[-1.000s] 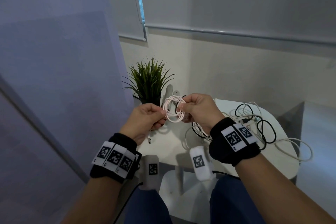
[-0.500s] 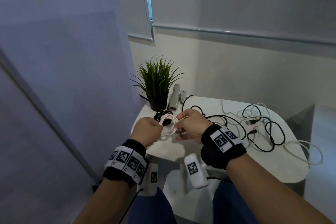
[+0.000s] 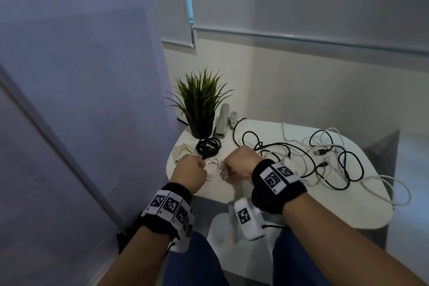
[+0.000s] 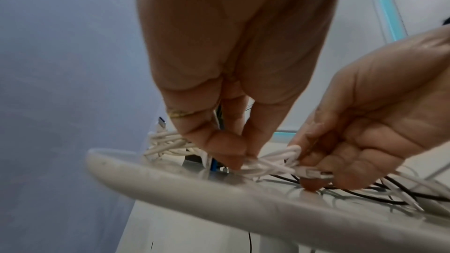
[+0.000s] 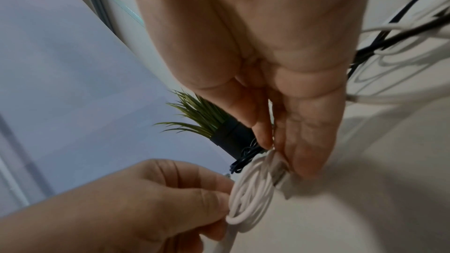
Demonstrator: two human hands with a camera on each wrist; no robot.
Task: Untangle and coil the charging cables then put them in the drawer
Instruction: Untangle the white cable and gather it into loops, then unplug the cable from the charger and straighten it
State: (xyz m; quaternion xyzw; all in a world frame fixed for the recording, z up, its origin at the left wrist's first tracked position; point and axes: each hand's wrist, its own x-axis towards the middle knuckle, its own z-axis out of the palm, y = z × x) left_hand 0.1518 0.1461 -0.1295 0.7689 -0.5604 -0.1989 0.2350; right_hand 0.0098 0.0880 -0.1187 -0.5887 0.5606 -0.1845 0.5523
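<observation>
Right now the person is holding a small white coil (image 3: 214,168) low over the near left edge of the table (image 3: 301,204), one hand at each side of it. The left hand (image 3: 190,170) is pinching the loops between thumb and fingers, and the right hand (image 3: 240,165) is pinching the opposite side, with the coil's plug (image 4: 314,173) lying against its fingertips (image 5: 308,168). Both hands are curled tight around the cable, not slack.

Two finished bundles are already lying near the left edge, a pale coil (image 3: 184,150) and a black coil (image 3: 209,146) just in front of the plant (image 3: 200,104). A loose tangle of cables (image 3: 325,158) is spreading across the middle and right side of the table.

By my reckoning, this is the end of the coiling step for one cable. Next, the coil needs setting down without springing open, then a loose cable picking from the tangle. No drawer is showing in any view.
</observation>
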